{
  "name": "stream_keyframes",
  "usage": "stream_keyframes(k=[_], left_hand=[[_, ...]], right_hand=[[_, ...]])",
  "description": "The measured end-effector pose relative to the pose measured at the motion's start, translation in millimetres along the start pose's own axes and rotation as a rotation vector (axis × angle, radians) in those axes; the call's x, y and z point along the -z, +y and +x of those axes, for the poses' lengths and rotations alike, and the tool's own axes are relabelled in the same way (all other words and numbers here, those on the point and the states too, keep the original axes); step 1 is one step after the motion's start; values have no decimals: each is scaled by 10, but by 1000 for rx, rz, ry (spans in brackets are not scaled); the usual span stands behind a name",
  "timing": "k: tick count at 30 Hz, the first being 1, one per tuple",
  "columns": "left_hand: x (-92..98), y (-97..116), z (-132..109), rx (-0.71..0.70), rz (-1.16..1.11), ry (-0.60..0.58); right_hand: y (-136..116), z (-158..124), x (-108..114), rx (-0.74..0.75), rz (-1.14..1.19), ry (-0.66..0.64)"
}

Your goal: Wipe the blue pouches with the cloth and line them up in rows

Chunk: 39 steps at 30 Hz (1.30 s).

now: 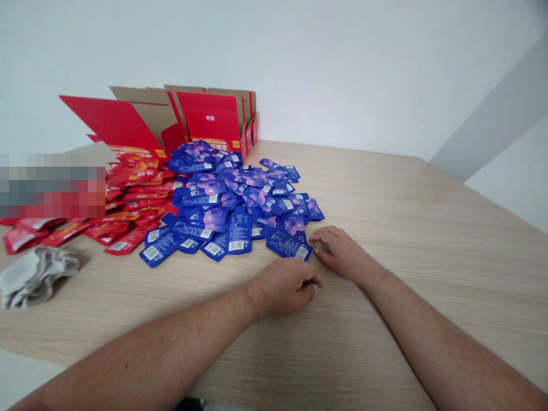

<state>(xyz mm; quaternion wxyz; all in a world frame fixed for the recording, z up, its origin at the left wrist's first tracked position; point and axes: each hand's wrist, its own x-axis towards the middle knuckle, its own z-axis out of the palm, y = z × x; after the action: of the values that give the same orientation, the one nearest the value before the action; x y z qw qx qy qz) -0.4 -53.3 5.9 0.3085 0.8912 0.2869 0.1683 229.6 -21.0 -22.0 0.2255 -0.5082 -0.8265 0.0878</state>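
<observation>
A heap of blue-and-purple foil sachets with white barcode labels covers the middle of the light wood table. My right hand rests on the table, its loosely bent fingers at the heap's front right, by a blue sachet. Holding nothing, it seems to touch that sachet's corner or sit just beside it. My left hand lies curled on the wood just in front of the same sachet, with nothing visible in it. Red sachets spread in a second heap left of the blue ones.
An opened red-and-tan cardboard box stands behind the heaps at the table's far side. A crumpled grey cloth lies at the left. A pixelated patch hides part of the left side. White walls rise behind the table.
</observation>
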Motion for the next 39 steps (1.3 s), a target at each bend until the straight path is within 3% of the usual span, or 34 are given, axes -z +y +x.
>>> stream_keyframes(k=[39], left_hand=[[19, 19, -13, -20, -5, -3]], right_hand=[[22, 2, -3, 8, -43, -40]])
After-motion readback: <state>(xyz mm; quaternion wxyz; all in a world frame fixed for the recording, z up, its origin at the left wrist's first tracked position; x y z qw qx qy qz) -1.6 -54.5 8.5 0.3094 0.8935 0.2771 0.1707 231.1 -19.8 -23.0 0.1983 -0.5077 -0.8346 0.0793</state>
